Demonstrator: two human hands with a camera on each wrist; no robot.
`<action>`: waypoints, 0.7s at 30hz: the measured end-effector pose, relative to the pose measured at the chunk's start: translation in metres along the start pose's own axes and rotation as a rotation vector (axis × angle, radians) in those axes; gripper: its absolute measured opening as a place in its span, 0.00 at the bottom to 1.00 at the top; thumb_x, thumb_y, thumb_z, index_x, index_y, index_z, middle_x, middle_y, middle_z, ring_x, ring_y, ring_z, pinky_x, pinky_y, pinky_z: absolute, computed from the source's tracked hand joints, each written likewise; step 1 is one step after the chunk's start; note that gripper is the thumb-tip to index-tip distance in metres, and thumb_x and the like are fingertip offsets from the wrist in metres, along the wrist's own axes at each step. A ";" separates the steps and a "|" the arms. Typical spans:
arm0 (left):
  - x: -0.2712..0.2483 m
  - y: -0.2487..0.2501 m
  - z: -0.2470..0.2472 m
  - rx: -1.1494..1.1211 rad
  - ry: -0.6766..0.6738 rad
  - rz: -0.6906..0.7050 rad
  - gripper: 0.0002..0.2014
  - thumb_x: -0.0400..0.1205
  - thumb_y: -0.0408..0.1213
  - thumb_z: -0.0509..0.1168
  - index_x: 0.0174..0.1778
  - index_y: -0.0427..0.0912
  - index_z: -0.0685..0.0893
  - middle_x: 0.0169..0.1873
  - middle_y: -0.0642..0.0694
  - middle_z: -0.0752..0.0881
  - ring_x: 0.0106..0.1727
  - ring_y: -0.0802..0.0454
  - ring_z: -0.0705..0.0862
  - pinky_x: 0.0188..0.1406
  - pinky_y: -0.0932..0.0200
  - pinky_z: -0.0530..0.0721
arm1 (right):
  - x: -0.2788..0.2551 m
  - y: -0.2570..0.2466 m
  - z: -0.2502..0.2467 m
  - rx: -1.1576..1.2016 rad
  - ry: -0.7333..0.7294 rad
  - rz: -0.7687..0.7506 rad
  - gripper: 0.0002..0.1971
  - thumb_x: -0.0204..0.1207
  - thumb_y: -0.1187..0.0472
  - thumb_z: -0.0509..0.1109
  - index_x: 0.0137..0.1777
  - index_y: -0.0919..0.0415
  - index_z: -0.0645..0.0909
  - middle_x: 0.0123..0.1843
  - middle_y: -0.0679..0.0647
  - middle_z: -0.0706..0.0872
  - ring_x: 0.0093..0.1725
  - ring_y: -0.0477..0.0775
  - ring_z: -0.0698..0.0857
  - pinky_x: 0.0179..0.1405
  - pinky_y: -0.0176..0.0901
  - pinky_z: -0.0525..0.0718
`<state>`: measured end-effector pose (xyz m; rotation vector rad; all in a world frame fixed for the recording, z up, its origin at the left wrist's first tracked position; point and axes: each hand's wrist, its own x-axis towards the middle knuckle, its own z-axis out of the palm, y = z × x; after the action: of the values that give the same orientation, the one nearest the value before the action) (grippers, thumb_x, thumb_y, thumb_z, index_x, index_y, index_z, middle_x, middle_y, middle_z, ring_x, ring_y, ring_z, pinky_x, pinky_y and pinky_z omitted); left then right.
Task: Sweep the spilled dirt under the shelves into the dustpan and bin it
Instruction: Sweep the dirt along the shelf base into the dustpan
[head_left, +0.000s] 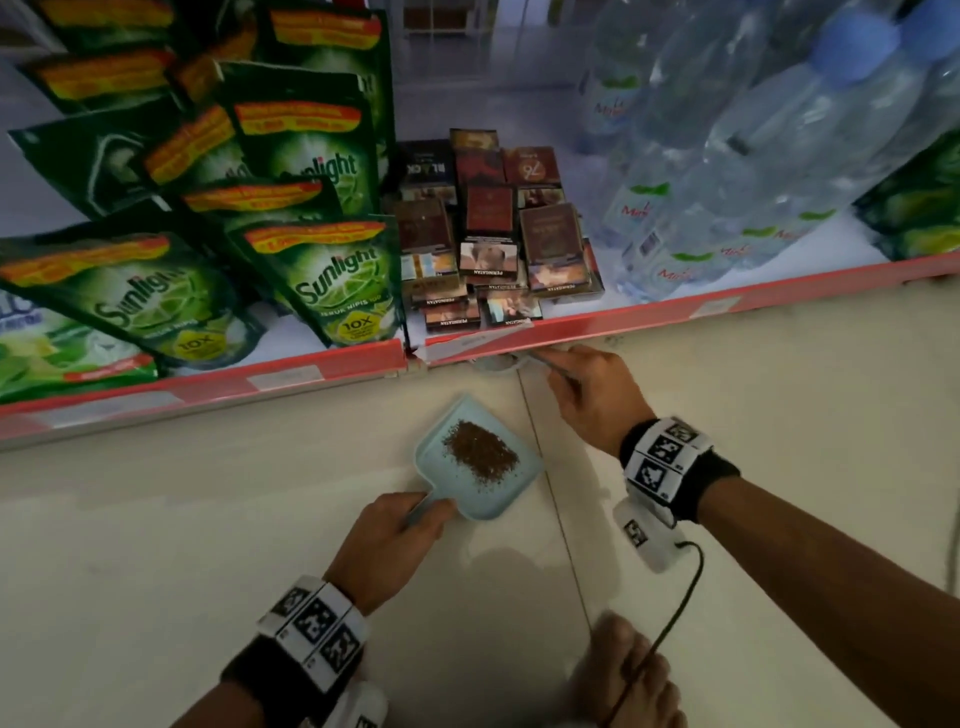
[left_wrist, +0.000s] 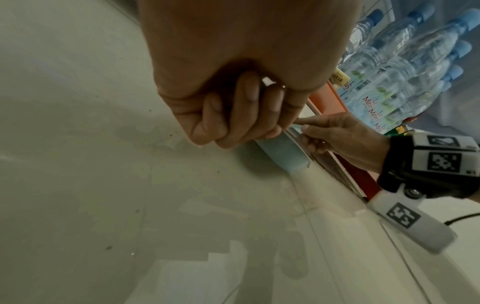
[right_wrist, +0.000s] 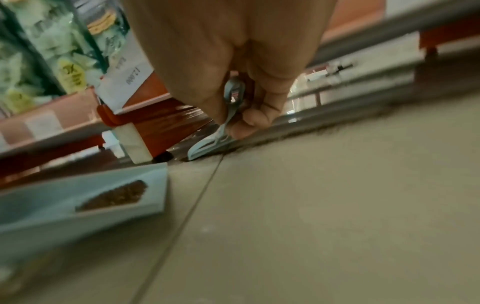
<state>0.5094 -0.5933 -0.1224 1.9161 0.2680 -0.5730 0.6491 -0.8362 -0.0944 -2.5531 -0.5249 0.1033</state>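
A light blue dustpan (head_left: 511, 486) lies on the pale floor tiles just in front of the bottom shelf, with a pile of brown dirt (head_left: 480, 449) in it. My left hand (head_left: 415, 519) grips its handle, fingers curled round it (left_wrist: 233, 115). My right hand (head_left: 566, 374) holds the thin handle of a small light blue brush (right_wrist: 207, 148), whose head reaches under the red shelf edge (head_left: 623, 317). A dark line of dirt (right_wrist: 298, 135) runs along the floor by the shelf base, to the right of the brush. The dustpan (right_wrist: 39, 216) sits left of the brush.
Green Sunlight pouches (head_left: 332, 280), stacked cigarette packs (head_left: 483, 244) and water bottles (head_left: 727, 171) fill the bottom shelf. A white shelf foot (right_wrist: 132, 144) stands beside the brush. A bare foot (head_left: 628, 670) and a black cable (head_left: 675, 597) are near the lower right.
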 end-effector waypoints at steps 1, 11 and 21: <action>0.003 0.001 0.001 -0.002 -0.009 0.001 0.21 0.82 0.51 0.64 0.25 0.44 0.74 0.16 0.54 0.72 0.21 0.60 0.70 0.26 0.62 0.70 | -0.003 0.002 -0.009 -0.085 -0.037 -0.011 0.23 0.79 0.69 0.65 0.73 0.54 0.81 0.40 0.62 0.85 0.39 0.68 0.85 0.43 0.50 0.84; -0.002 0.013 0.014 -0.083 -0.032 -0.030 0.19 0.81 0.49 0.65 0.25 0.48 0.74 0.17 0.54 0.70 0.23 0.56 0.69 0.30 0.57 0.69 | -0.019 -0.001 -0.036 -0.082 0.028 -0.176 0.19 0.83 0.68 0.65 0.72 0.59 0.81 0.56 0.62 0.88 0.49 0.65 0.87 0.50 0.53 0.88; -0.025 0.005 0.022 -0.052 0.094 -0.082 0.20 0.82 0.47 0.65 0.23 0.48 0.76 0.14 0.55 0.73 0.19 0.61 0.70 0.27 0.61 0.71 | 0.009 -0.022 -0.009 -0.124 -0.272 -0.173 0.21 0.85 0.64 0.60 0.77 0.51 0.76 0.74 0.60 0.80 0.68 0.65 0.82 0.66 0.58 0.81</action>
<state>0.4846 -0.6130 -0.1126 1.8907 0.4190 -0.5260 0.6517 -0.8197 -0.0752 -2.6151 -0.8786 0.3703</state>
